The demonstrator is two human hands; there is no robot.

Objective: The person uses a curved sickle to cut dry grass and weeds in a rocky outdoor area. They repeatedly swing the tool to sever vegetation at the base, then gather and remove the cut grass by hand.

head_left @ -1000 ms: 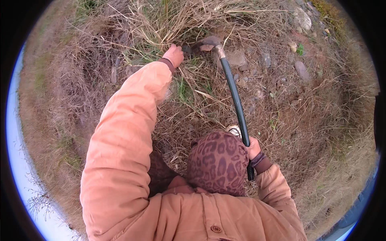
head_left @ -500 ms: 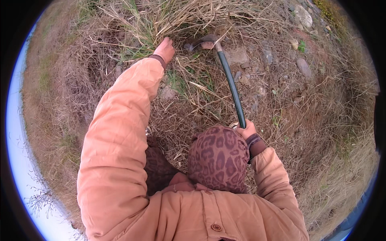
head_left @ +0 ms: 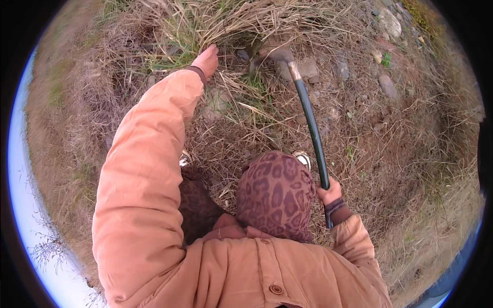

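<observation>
Fingers of your right hand point(head_left: 331, 192), in the head view, wrap around the lower part of a long, dark green, slightly curved tool handle point(head_left: 310, 120), which slants up ahead of you to a blurred, curved metal head point(head_left: 277, 54) just beside a flat grey stone point(head_left: 307, 68). Your left hand point(head_left: 207, 60) reaches ahead, its fingers bent against a bushy clump of straw-coloured and green grass point(head_left: 205, 28); whether they clasp stems, I cannot tell. Below, a brown leopard-print knee point(head_left: 276, 195) rises beside a pale shoe point(head_left: 303, 159); any lettering there is too small to read.
</observation>
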